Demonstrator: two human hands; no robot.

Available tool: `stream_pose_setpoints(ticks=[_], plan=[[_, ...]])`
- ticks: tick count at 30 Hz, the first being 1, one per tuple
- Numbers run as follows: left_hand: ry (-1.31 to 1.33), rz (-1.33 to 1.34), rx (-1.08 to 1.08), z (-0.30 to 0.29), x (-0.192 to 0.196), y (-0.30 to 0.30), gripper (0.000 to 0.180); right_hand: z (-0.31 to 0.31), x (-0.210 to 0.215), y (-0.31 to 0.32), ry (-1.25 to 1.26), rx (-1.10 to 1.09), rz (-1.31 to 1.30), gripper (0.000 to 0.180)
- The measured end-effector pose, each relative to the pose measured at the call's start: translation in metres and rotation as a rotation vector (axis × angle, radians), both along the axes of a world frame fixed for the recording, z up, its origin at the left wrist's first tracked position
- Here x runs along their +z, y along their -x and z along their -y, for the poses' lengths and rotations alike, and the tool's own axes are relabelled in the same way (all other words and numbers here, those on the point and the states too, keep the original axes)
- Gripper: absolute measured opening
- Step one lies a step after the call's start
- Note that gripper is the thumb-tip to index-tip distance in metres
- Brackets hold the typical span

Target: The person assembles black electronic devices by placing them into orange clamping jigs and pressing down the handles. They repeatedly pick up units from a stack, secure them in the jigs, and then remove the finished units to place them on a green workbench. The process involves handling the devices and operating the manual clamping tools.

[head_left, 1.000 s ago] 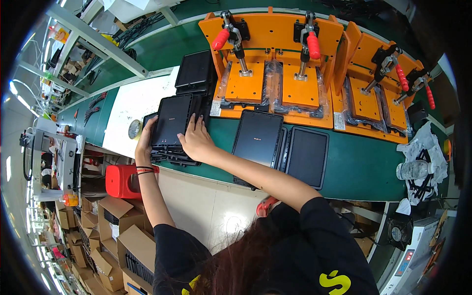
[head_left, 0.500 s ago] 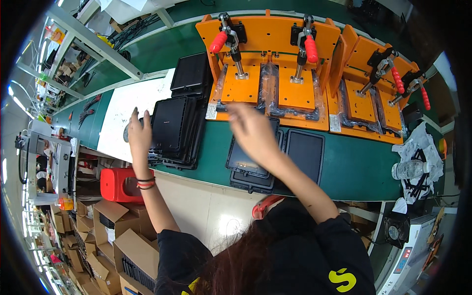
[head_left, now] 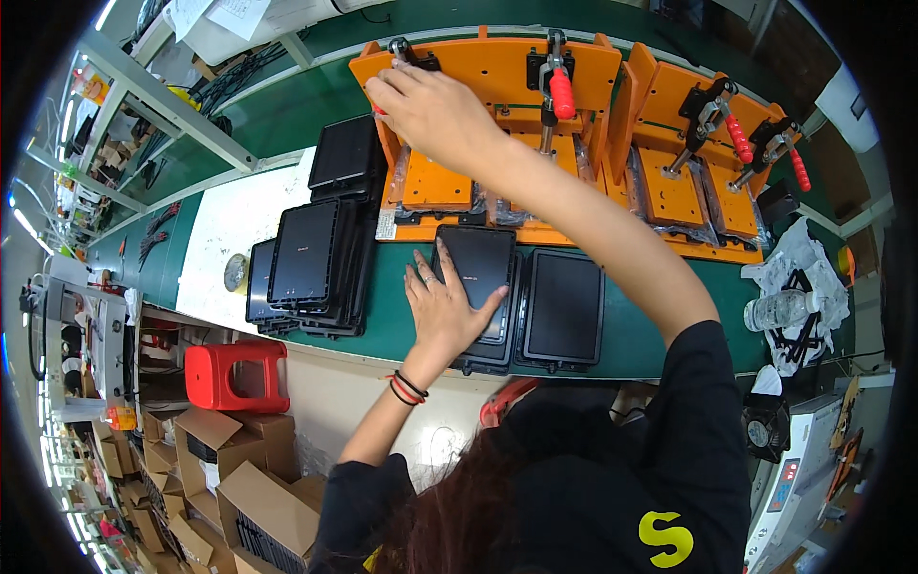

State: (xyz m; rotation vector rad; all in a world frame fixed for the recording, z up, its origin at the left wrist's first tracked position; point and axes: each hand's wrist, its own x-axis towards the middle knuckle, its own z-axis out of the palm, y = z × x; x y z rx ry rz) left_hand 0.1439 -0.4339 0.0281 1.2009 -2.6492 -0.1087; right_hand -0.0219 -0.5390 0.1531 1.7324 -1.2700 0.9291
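Observation:
My right hand [head_left: 416, 107] reaches across to the orange press fixture [head_left: 483, 72], fingers closed on the red handle [head_left: 379, 110] of its leftmost toggle clamp; most of the handle is hidden. Below that hand lies an orange pressure plate [head_left: 435, 182] with clear film at its edge. My left hand [head_left: 442, 304] lies with fingers spread on a flat black rectangular panel [head_left: 486, 251], which rests on other black pieces in front of the fixture. Right beside it is a black framed panel [head_left: 564, 304]. The fixture's second clamp [head_left: 560, 94] has its rod down on its plate.
Stacked black panels [head_left: 304, 258] stand left on the green bench, near a tape roll [head_left: 235, 274] on a white sheet. Another orange fixture [head_left: 674, 187] stands to the right. Beyond lie a clear bottle [head_left: 779, 311] and crumpled plastic. A red stool [head_left: 225, 378] and cartons [head_left: 268, 507] are below.
My left hand has moved right from beside the left stack onto the front panel. My right hand has gone up and left onto the clamp handle. The whole view has shifted slightly.

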Motion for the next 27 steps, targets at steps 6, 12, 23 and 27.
stream_pose_setpoints(ticks=[6, 12, 23, 27], plan=[[-0.097, 0.078, 0.063, -0.019, 0.020, 0.022, 0.124, -0.002, -0.008, -0.008, 0.017, -0.029, 0.105, 0.019], [-0.104, -0.085, 0.002, -0.037, 0.020, 0.007, 0.119, -0.004, -0.006, -0.005, 0.060, -0.007, 0.105, 0.018], [-0.037, -0.487, 0.123, 0.015, 0.021, -0.015, 0.097, 0.029, 0.065, 0.011, 0.179, -0.053, 0.205, 0.023], [-0.632, -0.868, 0.180, 0.126, 0.018, 0.010, 0.060, 0.059, 0.102, 0.039, 0.146, -0.354, 0.391, 0.038]])
